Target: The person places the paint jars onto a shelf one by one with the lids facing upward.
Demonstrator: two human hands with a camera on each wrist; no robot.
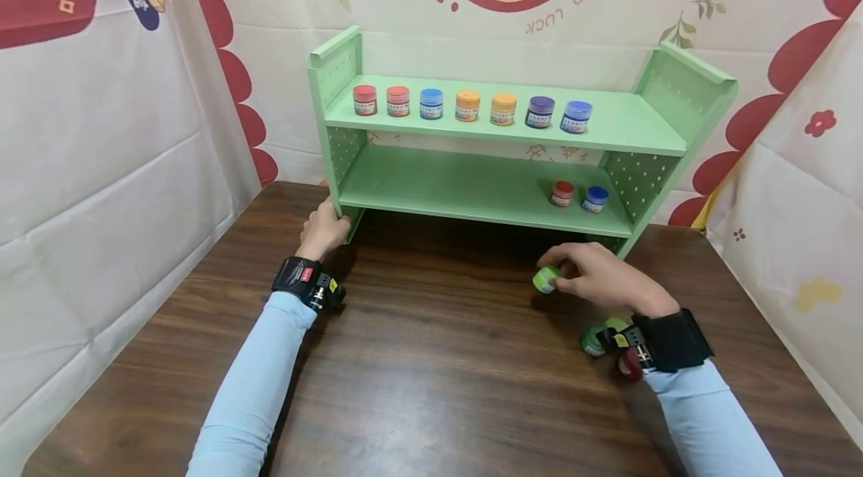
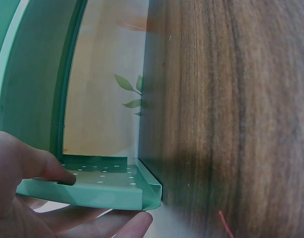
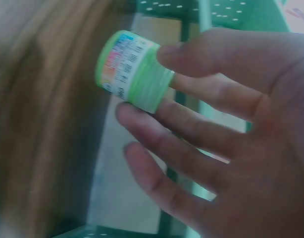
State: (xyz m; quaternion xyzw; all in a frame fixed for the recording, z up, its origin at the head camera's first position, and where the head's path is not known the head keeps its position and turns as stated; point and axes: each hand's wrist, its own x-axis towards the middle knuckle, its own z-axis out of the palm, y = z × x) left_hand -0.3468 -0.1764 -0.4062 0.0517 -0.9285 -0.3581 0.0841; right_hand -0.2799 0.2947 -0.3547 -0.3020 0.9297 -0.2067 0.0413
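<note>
My left hand (image 1: 322, 230) grips the lower left side panel of a green two-tier shelf (image 1: 458, 181). In the left wrist view the thumb (image 2: 48, 168) lies over the panel's edge (image 2: 87, 195), with fingers below it. My right hand (image 1: 600, 275) pinches a small light green paint jar (image 1: 545, 279) in front of the shelf's right part. The right wrist view shows this jar (image 3: 129, 69) tilted between thumb and fingers, its label visible. A red-lidded jar (image 1: 562, 193) and a blue-lidded jar (image 1: 595, 198) stand on the lower tier, above that hand.
Several paint jars with red, blue, yellow and purple lids, one a yellow jar (image 1: 503, 109), line the upper tier. Beneath my right wrist, a green jar (image 1: 592, 341), another light green one and a dark red jar (image 1: 630, 364) sit on the wooden table (image 1: 431, 357).
</note>
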